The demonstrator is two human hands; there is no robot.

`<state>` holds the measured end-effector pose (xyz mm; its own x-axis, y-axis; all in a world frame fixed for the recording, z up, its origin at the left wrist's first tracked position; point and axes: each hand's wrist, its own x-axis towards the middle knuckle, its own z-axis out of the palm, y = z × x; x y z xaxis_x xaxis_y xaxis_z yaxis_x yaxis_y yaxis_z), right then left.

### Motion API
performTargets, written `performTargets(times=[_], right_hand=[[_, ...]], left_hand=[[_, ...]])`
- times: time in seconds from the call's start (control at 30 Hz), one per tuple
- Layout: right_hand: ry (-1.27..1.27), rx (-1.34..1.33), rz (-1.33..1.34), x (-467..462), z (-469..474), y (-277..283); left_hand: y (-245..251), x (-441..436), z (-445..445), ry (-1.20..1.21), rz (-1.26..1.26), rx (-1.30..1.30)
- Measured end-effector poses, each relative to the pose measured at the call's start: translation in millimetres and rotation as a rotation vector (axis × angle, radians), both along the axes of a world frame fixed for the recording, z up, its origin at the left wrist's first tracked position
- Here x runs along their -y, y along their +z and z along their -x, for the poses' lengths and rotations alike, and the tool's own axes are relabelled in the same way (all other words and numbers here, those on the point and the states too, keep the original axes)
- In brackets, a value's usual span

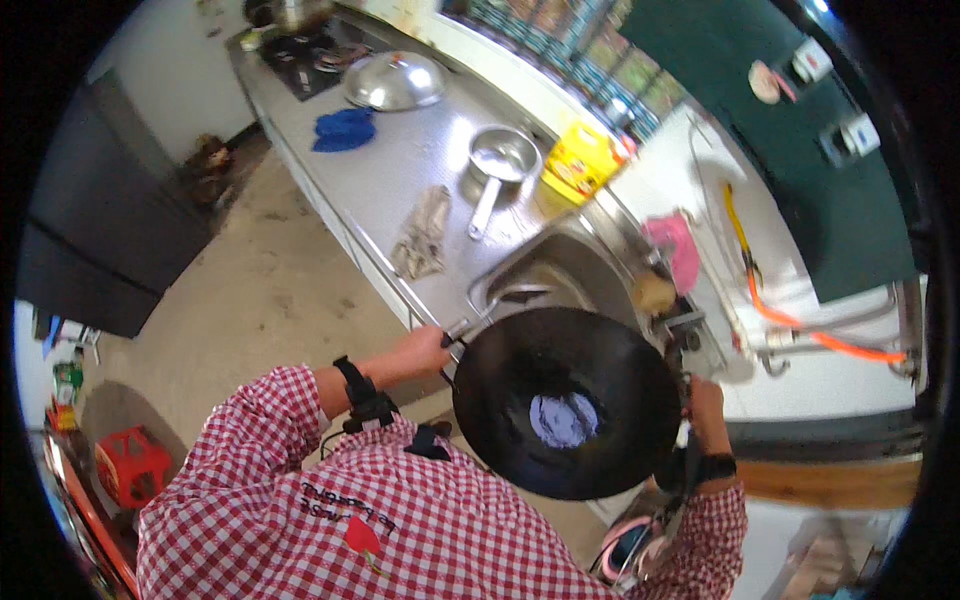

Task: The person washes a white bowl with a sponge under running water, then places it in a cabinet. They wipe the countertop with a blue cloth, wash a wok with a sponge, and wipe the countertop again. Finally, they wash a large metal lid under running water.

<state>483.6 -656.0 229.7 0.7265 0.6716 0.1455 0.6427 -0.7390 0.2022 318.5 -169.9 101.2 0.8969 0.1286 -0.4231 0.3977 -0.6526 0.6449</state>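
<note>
A large dark wok [562,465] is held in front of my body, above the near edge of the sink, with what looks like some liquid or a shiny patch at its bottom. At its left rim, my left hand [424,352] is closed on a handle. On the opposite side my right hand [705,409] grips the other edge or handle; its fingers are partly hidden. Behind the wok lies the stainless steel sink [611,262], where a dark-headed utensil [525,294] rests.
On the steel counter [382,180] are a saucepan [502,154], a yellow jug [585,161], a beige cloth [425,236], a blue cloth [343,130] and a domed lid [395,81]. A cooktop [304,64] lies beyond. A red stool [133,465] stands at left.
</note>
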Motion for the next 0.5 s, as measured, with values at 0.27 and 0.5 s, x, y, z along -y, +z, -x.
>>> performTargets(times=[0.27,0.5], right_hand=[[-0.56,-0.547,-0.563,-104,-13,27],[-0.382,-0.569,-0.529,-279,-7,63]], left_hand=[[7,-62,72,0.151,0.062,0.12],[24,-180,139,0.361,0.067,0.23]])
